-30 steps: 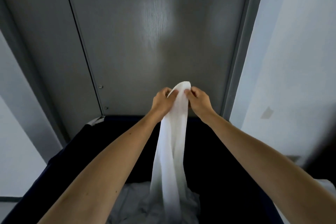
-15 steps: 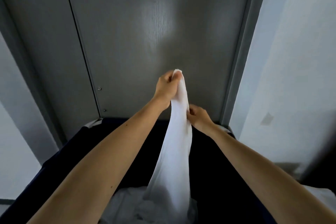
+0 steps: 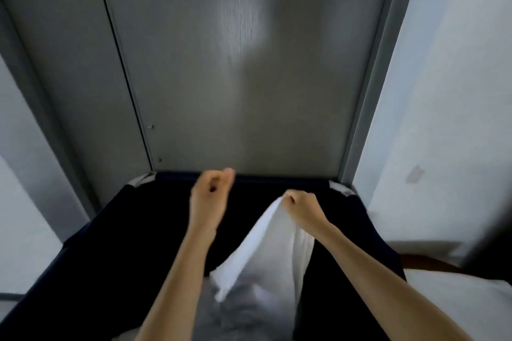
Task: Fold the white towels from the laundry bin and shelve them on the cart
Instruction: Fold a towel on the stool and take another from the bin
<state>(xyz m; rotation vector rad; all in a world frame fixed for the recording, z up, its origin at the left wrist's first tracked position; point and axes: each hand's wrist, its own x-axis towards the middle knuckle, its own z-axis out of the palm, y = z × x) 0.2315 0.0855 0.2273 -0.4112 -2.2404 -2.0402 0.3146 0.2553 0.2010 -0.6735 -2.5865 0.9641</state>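
A white towel [image 3: 266,257] hangs over the dark laundry bin [image 3: 116,230], its top edge pinched by my right hand [image 3: 300,209]. A loose corner of the towel droops at the lower left of the cloth. My left hand [image 3: 210,196] is raised to the left of the towel, its fingers curled and holding nothing. More pale laundry [image 3: 241,310] lies at the bottom of the bin, partly hidden by my arms. The cart is out of view.
A grey door [image 3: 243,63] stands right behind the bin. A pale wall [image 3: 448,119] runs along the right, and a white surface [image 3: 457,299] sits at the lower right beside the bin.
My left hand has let go of the towel's top and moved off to the left. My right hand now holds the towel alone, and the cloth has dropped lower.
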